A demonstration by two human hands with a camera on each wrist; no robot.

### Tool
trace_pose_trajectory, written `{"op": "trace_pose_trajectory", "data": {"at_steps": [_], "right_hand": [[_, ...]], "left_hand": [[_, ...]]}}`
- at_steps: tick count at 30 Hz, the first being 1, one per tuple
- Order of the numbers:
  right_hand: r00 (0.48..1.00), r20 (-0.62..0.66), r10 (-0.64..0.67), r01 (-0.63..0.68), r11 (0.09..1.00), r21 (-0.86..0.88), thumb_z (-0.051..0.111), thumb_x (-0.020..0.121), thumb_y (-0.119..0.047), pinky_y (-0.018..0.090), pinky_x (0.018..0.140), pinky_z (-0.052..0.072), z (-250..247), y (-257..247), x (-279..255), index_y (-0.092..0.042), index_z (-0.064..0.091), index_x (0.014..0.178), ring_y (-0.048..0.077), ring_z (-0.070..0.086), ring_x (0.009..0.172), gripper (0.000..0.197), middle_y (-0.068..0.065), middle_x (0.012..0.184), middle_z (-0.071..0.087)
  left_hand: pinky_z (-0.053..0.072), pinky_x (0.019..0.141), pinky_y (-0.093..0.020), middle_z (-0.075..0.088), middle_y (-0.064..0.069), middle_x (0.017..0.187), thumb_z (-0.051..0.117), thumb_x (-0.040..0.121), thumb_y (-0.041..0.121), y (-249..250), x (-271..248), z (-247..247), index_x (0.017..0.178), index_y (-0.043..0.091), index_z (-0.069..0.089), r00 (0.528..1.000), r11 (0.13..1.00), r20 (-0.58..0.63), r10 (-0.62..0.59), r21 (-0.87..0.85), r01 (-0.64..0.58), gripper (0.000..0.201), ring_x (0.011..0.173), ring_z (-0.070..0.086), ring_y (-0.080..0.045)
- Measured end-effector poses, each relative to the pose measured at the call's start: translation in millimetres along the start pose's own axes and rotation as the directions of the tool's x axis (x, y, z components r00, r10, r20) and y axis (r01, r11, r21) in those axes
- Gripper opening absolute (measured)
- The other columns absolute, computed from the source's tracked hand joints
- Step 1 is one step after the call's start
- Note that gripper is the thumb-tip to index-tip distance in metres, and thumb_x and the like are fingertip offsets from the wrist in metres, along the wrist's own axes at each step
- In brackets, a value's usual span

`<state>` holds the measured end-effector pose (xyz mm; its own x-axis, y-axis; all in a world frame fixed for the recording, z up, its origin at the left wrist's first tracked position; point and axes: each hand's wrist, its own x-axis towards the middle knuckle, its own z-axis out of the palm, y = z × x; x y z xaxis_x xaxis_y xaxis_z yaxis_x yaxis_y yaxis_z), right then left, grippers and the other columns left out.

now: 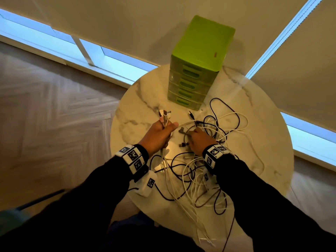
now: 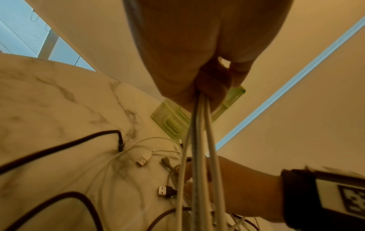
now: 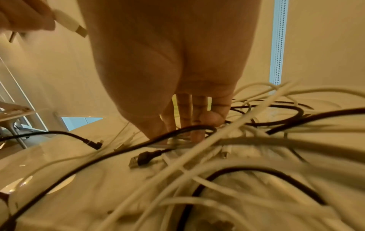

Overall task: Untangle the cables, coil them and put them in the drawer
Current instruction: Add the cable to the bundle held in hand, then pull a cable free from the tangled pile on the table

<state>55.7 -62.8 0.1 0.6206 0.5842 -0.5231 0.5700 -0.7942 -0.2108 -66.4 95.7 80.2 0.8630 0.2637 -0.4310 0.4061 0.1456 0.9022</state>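
Gripping several white cable ends (image 1: 164, 115) in your left hand (image 1: 160, 134), your right hand (image 1: 199, 140) fingers reaching into the tangle (image 1: 196, 171) mid-tabletop (image 1: 138, 99); nothing coiled, drawer unit (image 1: 195, 70) at far edge shut.

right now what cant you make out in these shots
- Head view: whether the right hand grips a cable; its own back hides the fingers.
- Right wrist view: near cables blurred, too close to trace.
- Head view: drawer unit contents; fronts shut.
- Left wrist view: plugs above the left hand, hidden by the palm.
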Motion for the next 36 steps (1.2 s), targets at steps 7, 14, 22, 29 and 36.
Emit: {"op": "trace_pose_trajectory", "data": {"at_steps": [7, 14, 22, 29, 36], "right_hand": [[0.996, -0.059, -0.061, 0.059, 0.998, -0.034, 0.052, 0.096, -0.024, 0.042, 0.094, 0.044, 9, 4, 3, -0.025, 0.060, 0.114, 0.029, 0.057, 0.112, 0.019, 0.006, 0.119, 0.058], [0.900, -0.436, -0.011, 0.292, 0.758, 0.583, 0.056, 0.101, -0.018, 0.039, 0.080, 0.052, -48, 18, -24, -0.025, 0.059, 0.107, 0.026, 0.067, 0.088, 0.010, 0.003, 0.097, 0.064], [0.870, -0.492, 0.030, 0.426, 0.458, 0.780, 0.059, 0.100, -0.013, 0.024, 0.061, 0.050, -116, -16, -92, -0.014, 0.066, 0.112, 0.013, 0.061, 0.062, 0.013, 0.002, 0.086, 0.057], [0.900, -0.434, -0.033, 0.397, 0.474, 0.786, 0.065, 0.097, -0.020, 0.033, 0.064, 0.053, -52, -43, -113, -0.010, 0.060, 0.100, 0.017, 0.060, 0.064, 0.012, -0.004, 0.079, 0.060], [0.857, -0.500, -0.125, 0.407, 0.760, 0.507, 0.038, 0.108, -0.035, 0.027, 0.065, 0.044, -29, -48, -140, -0.021, 0.052, 0.099, 0.002, 0.052, 0.062, 0.022, -0.020, 0.071, 0.056]], "left_hand": [[0.030, 0.047, -0.027, 0.029, 0.001, 0.057, 0.053, 0.103, 0.028, -4, -2, -6, 0.071, 0.022, 0.032, 1.000, 1.000, 0.020, 0.005, 0.017, -0.005, 0.039, 0.048, 0.027, -0.014], [0.039, 0.057, -0.026, 0.040, 0.003, 0.072, 0.059, 0.100, 0.016, -9, 5, -4, 0.099, 0.020, 0.036, 0.994, 0.990, -0.108, -0.001, -0.143, -0.015, 0.023, 0.049, 0.045, -0.003], [0.033, 0.050, -0.021, 0.030, 0.011, 0.064, 0.056, 0.094, 0.044, 9, 4, 22, 0.099, 0.025, 0.041, 0.991, 0.959, 0.009, 0.133, -0.255, -0.126, 0.025, 0.050, 0.029, -0.005], [0.024, 0.049, -0.022, 0.034, 0.006, 0.063, 0.049, 0.106, 0.026, 25, -4, 27, 0.086, 0.023, 0.047, 0.960, 0.964, 0.203, 0.193, -0.224, -0.146, 0.020, 0.052, 0.028, -0.007], [0.024, 0.051, -0.022, 0.029, 0.007, 0.067, 0.049, 0.106, 0.025, 45, -10, 7, 0.086, 0.024, 0.042, 0.944, 0.965, 0.243, 0.221, -0.196, -0.175, 0.021, 0.055, 0.025, -0.008]]}}
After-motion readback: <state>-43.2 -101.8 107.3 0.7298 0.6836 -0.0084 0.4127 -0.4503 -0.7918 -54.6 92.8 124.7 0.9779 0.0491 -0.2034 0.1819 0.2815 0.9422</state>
